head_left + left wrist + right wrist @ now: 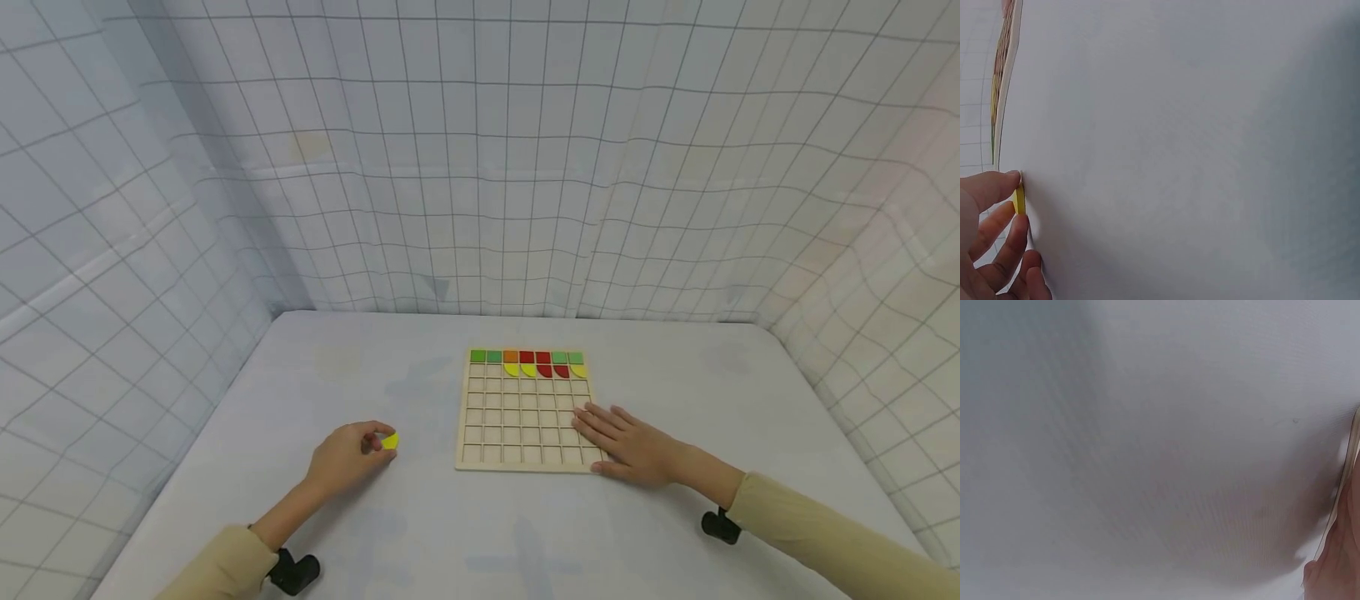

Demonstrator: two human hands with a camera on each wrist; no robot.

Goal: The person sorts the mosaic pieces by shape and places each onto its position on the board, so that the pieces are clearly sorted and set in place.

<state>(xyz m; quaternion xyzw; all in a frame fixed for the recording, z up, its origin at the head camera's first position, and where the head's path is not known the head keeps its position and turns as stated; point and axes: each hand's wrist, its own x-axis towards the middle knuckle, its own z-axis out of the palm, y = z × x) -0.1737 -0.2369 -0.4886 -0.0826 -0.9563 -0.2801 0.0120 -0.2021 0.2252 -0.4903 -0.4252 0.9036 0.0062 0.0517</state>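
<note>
In the head view my left hand [347, 457] pinches a small yellow tile [390, 442] between thumb and fingers, left of a square wooden grid board [460, 417]. The left wrist view shows the same yellow piece [1020, 199] edge-on between the fingertips. My right hand [633, 446] lies flat with fingers spread over the board's lower right corner. Square tiles in green, orange and red [527, 357] fill the board's top row. Below them sit yellow and red quarter-round tiles [544, 371], with the two leftmost cells of that row bare.
The board lies on a white-covered table [525, 525]. White cloth walls with a dark grid [480, 167] stand behind it and at both sides. A black wrist camera [294, 572] is strapped at the left wrist, another black camera [721, 527] at the right.
</note>
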